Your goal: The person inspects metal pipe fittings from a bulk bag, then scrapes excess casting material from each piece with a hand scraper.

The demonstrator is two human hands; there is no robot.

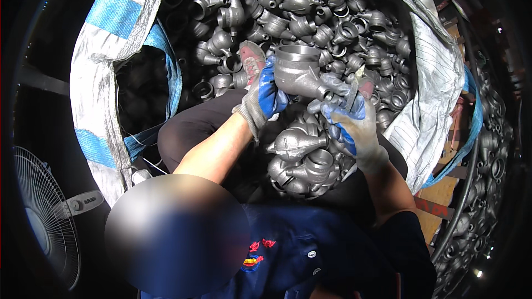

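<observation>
Hundreds of dark grey, bulb-shaped fittings with ribbed round mouths and narrow spouts (pixel 299 3) fill the large white woven sack with blue bands (pixel 88 88), heaped thickest toward its far edge. Near the sack's middle, the left hand in a grey-and-blue coated glove (pixel 267 95) is clamped on the side of one wide-mouthed grey fitting (pixel 296 73), its threaded mouth up and its spout toward the right. The right hand in a similar glove (pixel 354 124) is closed around a slim pointed blade (pixel 354 89), fingers beside that spout. Toward the sack's near edge, a smaller pile of grey fittings (pixel 299 144) lies between dark-trousered legs (pixel 194 130); a pinkish-red shoe (pixel 252 58) rests among the heap. A blue webbing strap (pixel 169 61) loops along the sack's left edge. Beyond that edge stands a wire-caged fan (pixel 47 221); beyond the right edge are a wooden board (pixel 429 227) and more loose grey fittings (pixel 487 160), amid deep shadow.
</observation>
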